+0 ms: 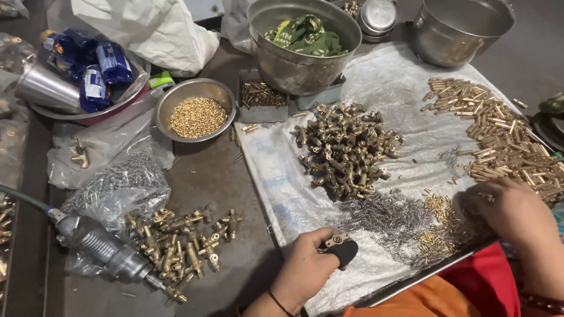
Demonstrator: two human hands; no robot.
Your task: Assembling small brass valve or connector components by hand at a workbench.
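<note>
Brass is almost everything on this bench. Your left hand (305,267) has its fingers closed around a black holder (342,252), and one brass fitting (336,239) sits on top of it, just above the plastic sheet (282,176). Your right hand (514,211) lies palm down over the small brass pins (440,226); the fingertips are hidden, so I cannot tell if they pinch anything.

I think the step is to put a small part into the fitting. Keep the holder upright and steady, bring only one pin at a time, and lift it clear of the thin springs (382,217) beside them, because these tangle easily.

Counting: two hands, one black holder, one fitting in work. One heap of unfinished fittings (346,149) is in the middle of the sheet, and one heap of brass fittings (179,246) lies on the left near one pneumatic tool (103,249). One heap of brass tubes (505,138) is on the right. One small steel bowl (197,111) holds little brass pieces, and two big steel pots (302,44) stand behind. The single pieces are too many to count.
</note>
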